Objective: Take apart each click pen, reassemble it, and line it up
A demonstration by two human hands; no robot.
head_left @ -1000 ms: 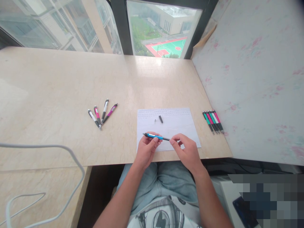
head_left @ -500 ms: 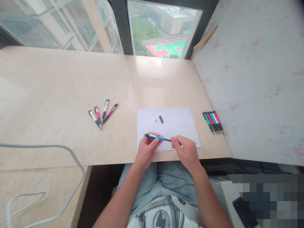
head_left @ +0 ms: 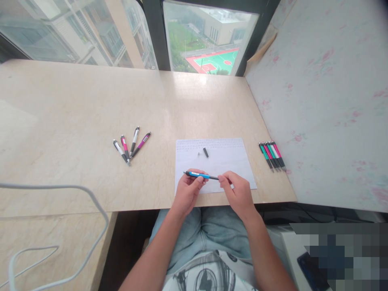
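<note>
Between my hands, above the lower part of a sheet of paper (head_left: 218, 167), is a blue ballpoint pen (head_left: 198, 175) lying nearly level. My left hand (head_left: 188, 188) is closed round its blue barrel, with the black clicker end pointing left. The fingers of my right hand (head_left: 238, 190) pinch the thin dark end of the pen, at its right, where the front part is off. On the paper lie a black grip sleeve (head_left: 205, 152) and a tiny metal tip (head_left: 199, 154). Rows of handwriting run along the sheet's top.
Several pens (head_left: 131, 146) lie fanned out on the desk (head_left: 91, 105) at the left. A neat row of several pens (head_left: 272, 155) lies at the right near the flowered wall (head_left: 327, 113). A white cable (head_left: 100, 206) loops at the lower left. Windows stand behind the desk.
</note>
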